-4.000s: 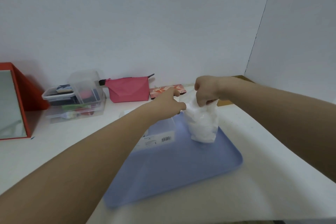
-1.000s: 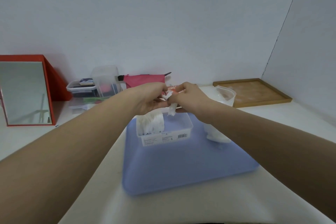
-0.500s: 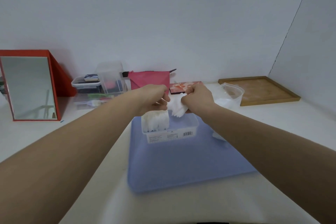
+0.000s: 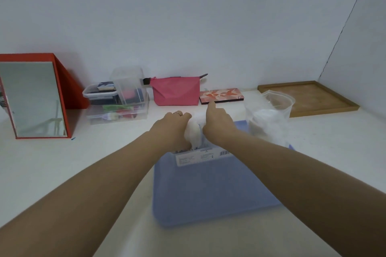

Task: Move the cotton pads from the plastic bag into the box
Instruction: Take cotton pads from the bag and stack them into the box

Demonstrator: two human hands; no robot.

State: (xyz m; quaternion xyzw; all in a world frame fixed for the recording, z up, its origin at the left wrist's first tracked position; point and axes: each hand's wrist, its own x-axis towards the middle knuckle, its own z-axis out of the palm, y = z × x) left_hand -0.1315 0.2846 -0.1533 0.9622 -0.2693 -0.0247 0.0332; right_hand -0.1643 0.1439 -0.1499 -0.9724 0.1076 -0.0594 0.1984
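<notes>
White cotton pads (image 4: 193, 131) sit bunched between the left hand (image 4: 173, 124) and right hand (image 4: 218, 124), both apparently gripping them over the box (image 4: 200, 155). Beside it, the plastic bag (image 4: 269, 119) stands open on the blue tray (image 4: 208, 194).

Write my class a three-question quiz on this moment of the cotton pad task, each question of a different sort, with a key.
1. True or false: the plastic bag stands open-mouthed on the blue tray, to the right of the box.
2. Which item lies against the back wall between the pink pouch and the wooden tray? A) a mirror B) a flat floral case C) a clear bin
3. Fill in: the left hand and right hand are both at the white ____ over the box.

Key: 1 true; 2 B, the floral case; 3 cotton pads.
</notes>
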